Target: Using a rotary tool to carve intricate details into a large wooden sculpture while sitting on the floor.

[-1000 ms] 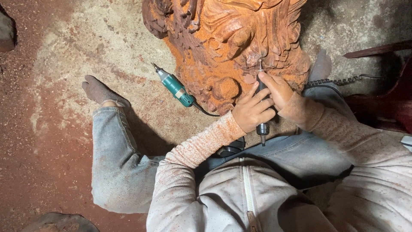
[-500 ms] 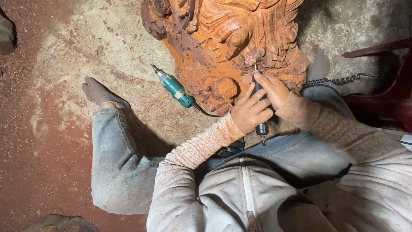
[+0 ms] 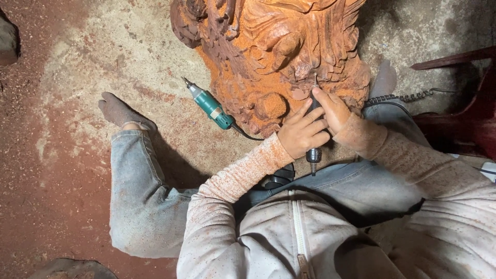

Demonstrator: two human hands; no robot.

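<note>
- Dusty concrete floor (image 3: 93, 62), reddish sawdust everywhere.
- Left hand (image 3: 302, 132) and right hand (image 3: 333, 108) both wrapped around a black rotary tool (image 3: 313, 124) against the wood carving (image 3: 279, 51).
- Green grinder (image 3: 209, 106) lies beside.

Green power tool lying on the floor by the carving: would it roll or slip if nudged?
The green tool has a round body, so it would probably roll sideways. Its cord at the rear would likely drag and limit that. Sawdust covers the floor, so it may slide easily.
</note>
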